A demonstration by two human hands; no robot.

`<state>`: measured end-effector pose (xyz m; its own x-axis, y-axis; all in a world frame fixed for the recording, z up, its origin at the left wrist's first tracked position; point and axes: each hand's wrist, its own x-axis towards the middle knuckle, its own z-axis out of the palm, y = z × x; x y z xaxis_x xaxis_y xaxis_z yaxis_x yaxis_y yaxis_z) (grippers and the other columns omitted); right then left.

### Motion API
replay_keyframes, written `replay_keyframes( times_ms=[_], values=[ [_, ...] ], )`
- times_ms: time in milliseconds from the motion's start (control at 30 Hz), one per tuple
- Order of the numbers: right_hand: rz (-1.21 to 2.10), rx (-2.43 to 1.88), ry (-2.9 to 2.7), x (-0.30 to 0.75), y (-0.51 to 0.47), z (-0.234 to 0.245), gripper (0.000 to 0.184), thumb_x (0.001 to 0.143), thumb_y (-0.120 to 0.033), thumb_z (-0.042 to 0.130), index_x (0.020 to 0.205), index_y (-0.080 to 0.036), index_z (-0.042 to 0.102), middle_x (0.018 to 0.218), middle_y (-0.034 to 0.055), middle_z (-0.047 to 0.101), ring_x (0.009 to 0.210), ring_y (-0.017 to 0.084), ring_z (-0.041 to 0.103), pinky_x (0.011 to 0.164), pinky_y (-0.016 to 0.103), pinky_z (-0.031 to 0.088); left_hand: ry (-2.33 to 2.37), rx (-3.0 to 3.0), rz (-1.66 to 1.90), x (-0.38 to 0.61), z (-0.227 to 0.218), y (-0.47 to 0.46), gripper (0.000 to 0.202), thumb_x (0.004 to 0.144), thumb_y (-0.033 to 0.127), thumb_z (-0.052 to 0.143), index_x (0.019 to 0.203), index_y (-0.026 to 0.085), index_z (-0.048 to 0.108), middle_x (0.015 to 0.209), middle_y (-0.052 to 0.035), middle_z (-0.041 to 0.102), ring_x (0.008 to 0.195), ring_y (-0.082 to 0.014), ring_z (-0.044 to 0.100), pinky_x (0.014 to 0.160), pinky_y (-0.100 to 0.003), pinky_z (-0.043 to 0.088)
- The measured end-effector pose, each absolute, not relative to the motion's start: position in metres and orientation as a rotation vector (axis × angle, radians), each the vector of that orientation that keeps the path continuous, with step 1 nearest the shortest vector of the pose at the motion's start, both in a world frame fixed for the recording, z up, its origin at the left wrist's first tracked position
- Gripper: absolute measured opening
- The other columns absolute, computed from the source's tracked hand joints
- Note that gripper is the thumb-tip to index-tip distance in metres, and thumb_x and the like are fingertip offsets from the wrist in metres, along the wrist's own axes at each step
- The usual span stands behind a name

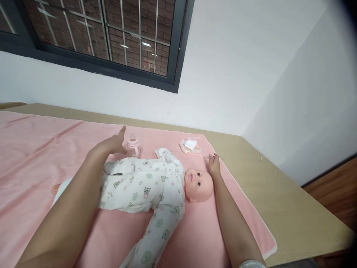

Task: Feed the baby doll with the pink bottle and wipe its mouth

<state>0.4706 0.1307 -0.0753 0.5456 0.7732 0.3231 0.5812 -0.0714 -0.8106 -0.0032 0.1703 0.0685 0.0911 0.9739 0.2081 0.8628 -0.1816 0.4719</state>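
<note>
A baby doll (156, 186) in a white patterned sleepsuit lies on its back on a pink blanket (36, 149), its head (198, 184) toward the right. My left hand (113, 143) hovers above the doll's legs with fingers stretched out, right beside a small pink feeding bottle (133, 146) that stands upright. My right hand (214, 165) rests just past the doll's head, near the blanket's edge, its fingers loosely apart. Neither hand holds anything.
A small clear packet with a white pad (190, 145) lies on the blanket beyond the doll's head. The blanket covers a beige table (292, 201) set against a white wall; the table's right edge drops to a wooden floor (334, 186). A barred window (111, 33) is above.
</note>
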Motion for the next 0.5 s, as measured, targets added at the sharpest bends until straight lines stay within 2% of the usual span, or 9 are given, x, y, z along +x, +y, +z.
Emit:
replay_keyframes(
  times_ms=[67, 100, 167, 200, 267, 300, 367, 500],
  values=[
    [0.229, -1.727, -1.127, 0.47, 0.132, -0.075, 0.076, 0.086, -0.065, 0.032, 0.136, -0.008, 0.041, 0.134, 0.0241, 0.052, 0.123, 0.03, 0.052, 0.104, 0.043, 0.038, 1.885, 2.194, 0.676, 0.003, 0.083, 0.156, 0.123, 0.051, 0.041, 0.081, 0.151, 0.009, 0.017, 0.129, -0.0302, 0.054, 0.106, -0.0478, 0.058, 0.081, -0.054, 0.047],
    [0.218, -1.711, -1.123, 0.469, 0.133, -0.075, 0.076, 0.087, -0.065, 0.032, 0.135, -0.007, 0.042, 0.133, 0.0245, 0.052, 0.123, 0.03, 0.051, 0.104, 0.043, 0.038, 1.878, 2.272, 0.698, 0.011, 0.09, 0.147, 0.121, 0.059, 0.048, 0.076, 0.154, 0.013, 0.009, 0.139, -0.0285, 0.046, 0.115, -0.048, 0.053, 0.087, -0.055, 0.045],
    [0.188, -1.682, -1.112, 0.468, 0.132, -0.073, 0.074, 0.087, -0.064, 0.031, 0.133, -0.007, 0.044, 0.133, 0.0244, 0.052, 0.124, 0.03, 0.049, 0.106, 0.044, 0.036, 1.68, 2.492, 0.824, 0.036, 0.104, 0.129, 0.098, 0.079, 0.052, 0.06, 0.155, 0.02, 0.007, 0.148, -0.019, 0.04, 0.126, -0.0401, 0.048, 0.098, -0.05, 0.041],
    [0.162, -1.664, -1.108, 0.467, 0.131, -0.071, 0.071, 0.088, -0.063, 0.031, 0.132, -0.008, 0.045, 0.133, 0.0235, 0.051, 0.125, 0.03, 0.048, 0.107, 0.044, 0.035, 1.531, 2.6, 0.849, 0.052, 0.109, 0.121, 0.082, 0.087, 0.052, 0.051, 0.155, 0.021, 0.016, 0.15, -0.0145, 0.04, 0.128, -0.0351, 0.047, 0.104, -0.045, 0.038],
    [0.077, -1.615, -1.127, 0.464, 0.127, -0.066, 0.065, 0.09, -0.059, 0.031, 0.129, -0.011, 0.048, 0.133, 0.0211, 0.051, 0.127, 0.03, 0.044, 0.108, 0.045, 0.033, 1.289, 2.738, 0.805, 0.089, 0.116, 0.109, 0.06, 0.09, 0.051, 0.045, 0.142, 0.022, 0.044, 0.142, -0.0087, 0.052, 0.128, -0.0297, 0.048, 0.108, -0.039, 0.034],
    [0.02, -1.58, -1.156, 0.462, 0.125, -0.063, 0.06, 0.091, -0.057, 0.032, 0.128, -0.012, 0.049, 0.132, 0.0196, 0.052, 0.127, 0.029, 0.044, 0.108, 0.045, 0.033, 1.18, 2.762, 0.738, 0.108, 0.118, 0.106, 0.052, 0.091, 0.048, 0.042, 0.136, 0.023, 0.051, 0.139, -0.0068, 0.055, 0.127, -0.0275, 0.05, 0.108, -0.037, 0.034],
    [-0.098, -1.492, -1.248, 0.457, 0.12, -0.057, 0.051, 0.093, -0.05, 0.031, 0.123, -0.014, 0.053, 0.127, 0.0165, 0.055, 0.123, 0.027, 0.046, 0.106, 0.044, 0.035, 0.988, 2.735, 0.59, 0.144, 0.118, 0.104, 0.045, 0.091, 0.045, 0.042, 0.128, 0.025, 0.058, 0.134, -0.0064, 0.059, 0.121, -0.0259, 0.054, 0.102, -0.036, 0.039],
    [-0.172, -1.356, -1.463, 0.442, 0.116, -0.05, 0.04, 0.096, -0.041, 0.031, 0.112, -0.017, 0.058, 0.114, 0.0122, 0.062, 0.112, 0.023, 0.052, 0.101, 0.04, 0.04, 0.765, 2.448, 0.133, 0.204, 0.103, 0.116, 0.048, 0.084, 0.052, 0.049, 0.119, 0.023, 0.063, 0.12, -0.0089, 0.066, 0.107, -0.0252, 0.061, 0.094, -0.032, 0.044]
  ],
)
